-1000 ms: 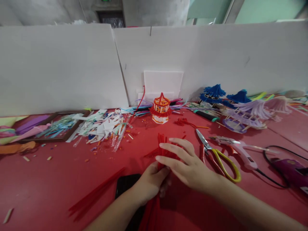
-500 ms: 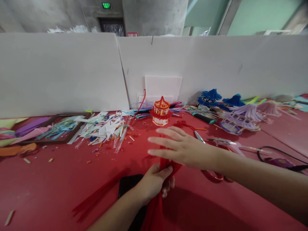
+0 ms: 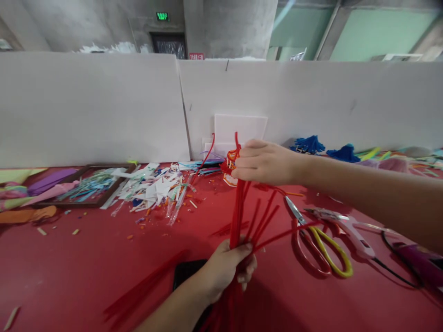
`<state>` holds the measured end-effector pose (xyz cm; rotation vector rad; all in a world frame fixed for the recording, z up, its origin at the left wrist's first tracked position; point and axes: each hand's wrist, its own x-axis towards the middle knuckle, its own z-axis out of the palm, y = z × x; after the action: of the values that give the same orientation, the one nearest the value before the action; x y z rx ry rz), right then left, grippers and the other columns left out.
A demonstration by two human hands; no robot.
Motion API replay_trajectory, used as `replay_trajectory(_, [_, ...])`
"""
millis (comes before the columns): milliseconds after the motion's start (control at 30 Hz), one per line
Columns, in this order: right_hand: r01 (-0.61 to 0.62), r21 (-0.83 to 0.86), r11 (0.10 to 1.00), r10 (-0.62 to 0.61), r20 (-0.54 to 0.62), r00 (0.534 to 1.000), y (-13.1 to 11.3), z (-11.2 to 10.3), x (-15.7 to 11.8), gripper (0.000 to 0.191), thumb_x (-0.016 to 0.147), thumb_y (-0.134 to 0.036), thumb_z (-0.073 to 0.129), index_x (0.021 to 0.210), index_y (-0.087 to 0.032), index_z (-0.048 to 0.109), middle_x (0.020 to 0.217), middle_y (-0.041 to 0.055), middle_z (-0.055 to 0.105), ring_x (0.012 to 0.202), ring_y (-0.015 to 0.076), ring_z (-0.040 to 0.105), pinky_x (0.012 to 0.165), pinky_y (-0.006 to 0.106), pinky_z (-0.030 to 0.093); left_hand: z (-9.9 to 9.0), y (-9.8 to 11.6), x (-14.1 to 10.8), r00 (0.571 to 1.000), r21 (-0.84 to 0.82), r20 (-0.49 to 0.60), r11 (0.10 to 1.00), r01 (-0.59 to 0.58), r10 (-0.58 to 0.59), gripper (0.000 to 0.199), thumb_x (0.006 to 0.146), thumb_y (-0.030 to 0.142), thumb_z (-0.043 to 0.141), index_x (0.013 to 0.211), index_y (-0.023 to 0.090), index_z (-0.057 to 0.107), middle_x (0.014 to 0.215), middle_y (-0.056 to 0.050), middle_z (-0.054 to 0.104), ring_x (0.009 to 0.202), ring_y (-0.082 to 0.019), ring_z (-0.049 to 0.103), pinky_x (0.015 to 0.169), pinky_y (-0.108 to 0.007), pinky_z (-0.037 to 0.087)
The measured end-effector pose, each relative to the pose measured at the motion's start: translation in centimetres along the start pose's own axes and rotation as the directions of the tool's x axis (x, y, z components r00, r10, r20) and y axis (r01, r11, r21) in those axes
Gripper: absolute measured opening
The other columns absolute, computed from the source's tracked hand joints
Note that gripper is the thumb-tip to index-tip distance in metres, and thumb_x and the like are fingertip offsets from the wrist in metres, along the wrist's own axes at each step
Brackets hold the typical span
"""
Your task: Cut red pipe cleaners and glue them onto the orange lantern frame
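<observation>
My left hand (image 3: 230, 267) is wrapped round a bundle of long red stems (image 3: 236, 216) near the bottom middle. Several stems fan out from it to the right. Higher up, my right hand (image 3: 265, 162) closes round the upper part of the upright bundle, and one stem tip sticks up above it. Behind my right hand, partly hidden, stands a small red and orange pavilion model (image 3: 229, 165). More red stems (image 3: 145, 288) lie on the table at the left of my left hand. A black phone-like object (image 3: 188, 272) is partly under my left arm.
Red-and-yellow-handled scissors (image 3: 320, 246) and a pink glue gun (image 3: 356, 237) lie at the right. Blue roofed models (image 3: 309, 145) stand behind. White scraps (image 3: 155, 184) and a brown frame (image 3: 100, 203) are at the left. White boards (image 3: 86, 110) line the back.
My right hand has risen and closed round the upper bundle; its fingers were spread before. The red stems now stand upright and fan out. The scissors and glue gun are more exposed.
</observation>
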<state>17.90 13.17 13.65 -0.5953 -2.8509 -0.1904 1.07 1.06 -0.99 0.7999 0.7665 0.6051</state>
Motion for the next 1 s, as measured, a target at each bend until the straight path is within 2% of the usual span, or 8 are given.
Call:
replay_trajectory(100, [-0.091,-0.174,0.981,0.085,-0.04,0.996,2.7,-1.3,0.5,0.027,0.093,-0.026,0.039,0.096,-0.027,0.065,0.081,-0.0022,0.062,0.092,0.0154,0.054,0.096,0.04,0.032,-0.1,-0.1,0.0,0.999,0.002,0.006,0.999,0.044,-0.044,0.028,0.079,0.04,0.059,0.074,0.019,0.042,0.05,0.008,0.044,0.034,-0.002,0.026,0.037,-0.018,0.018])
replay_trajectory(167, [-0.279,-0.25,0.927,0.237,-0.187,0.953,4.7,-1.9,0.7,0.029,0.094,-0.028,0.038,0.096,-0.022,0.066,0.086,-0.0001,0.064,0.098,0.0176,0.054,0.096,0.042,0.029,0.0,-0.1,-0.1,0.997,0.038,0.002,0.996,0.081,-0.082,0.026,0.081,0.04,0.057,0.075,0.019,0.042,0.051,0.009,0.043,0.034,-0.002,0.025,0.036,-0.018,0.016])
replay_trajectory(233, [-0.481,-0.22,0.849,0.39,-0.352,0.851,6.8,-2.2,0.8,0.035,0.095,-0.026,0.032,0.102,-0.012,0.063,0.098,0.0065,0.064,0.107,0.0223,0.051,0.096,0.045,0.025,0.1,-0.2,-0.1,0.994,0.086,-0.025,0.99,0.11,-0.109,0.024,0.084,0.039,0.053,0.076,0.019,0.041,0.05,0.01,0.042,0.033,-0.001,0.024,0.036,-0.019,0.016])
replay_trajectory(267, [-0.587,-0.147,0.796,0.484,-0.428,0.763,7.7,-2.2,0.7,0.035,0.095,-0.024,0.032,0.105,-0.009,0.062,0.103,0.009,0.063,0.109,0.0229,0.051,0.096,0.043,0.027,0.1,-0.2,-0.1,0.992,0.104,-0.039,0.987,0.121,-0.117,0.024,0.085,0.038,0.051,0.075,0.02,0.04,0.05,0.01,0.042,0.033,-0.001,0.023,0.036,-0.019,0.016])
replay_trajectory(333, [-0.685,-0.055,0.727,0.583,-0.477,0.657,9.3,-1.7,0.6,0.032,0.095,-0.021,0.034,0.11,-0.005,0.058,0.108,0.0128,0.062,0.107,0.0229,0.053,0.091,0.038,0.033,0.2,-0.3,-0.1,0.992,0.117,-0.052,0.986,0.123,-0.118,0.024,0.087,0.039,0.048,0.076,0.02,0.038,0.051,0.01,0.042,0.033,-0.001,0.022,0.036,-0.019,0.015])
replay_trajectory(633, [-0.859,0.119,0.498,0.855,-0.235,0.463,13.8,4.0,-0.4,0.029,0.092,-0.033,0.053,0.114,-0.015,0.056,0.111,0.0073,0.061,0.094,0.0187,0.061,0.08,0.039,0.052,-0.2,-0.6,0.0,0.991,0.136,-0.002,0.981,0.136,-0.137,0.032,0.085,0.049,0.05,0.081,0.022,0.036,0.051,0.011,0.041,0.033,-0.001,0.02,0.038,-0.021,0.013])
replay_trajectory(800, [-0.881,0.121,0.457,0.889,-0.056,0.454,14.5,6.9,-0.1,0.032,0.091,-0.034,0.055,0.118,-0.016,0.055,0.118,0.0082,0.058,0.099,0.0201,0.06,0.083,0.041,0.052,-0.2,-0.7,0.0,0.989,0.149,0.02,0.979,0.139,-0.144,0.032,0.085,0.049,0.051,0.081,0.021,0.036,0.052,0.011,0.042,0.033,-0.001,0.021,0.037,-0.021,0.014])
replay_trajectory(1000, [-0.867,0.107,0.487,0.861,0.112,0.497,14.8,8.7,0.4,0.033,0.091,-0.034,0.055,0.118,-0.016,0.055,0.119,0.0079,0.058,0.1,0.0209,0.06,0.084,0.042,0.052,0.0,-0.7,0.4,0.975,0.186,-0.033,0.958,0.22,-0.218,0.014,0.095,0.025,0.032,0.082,0.022,0.035,0.047,0.011,0.04,0.031,-0.004,0.019,0.034,-0.022,0.013])
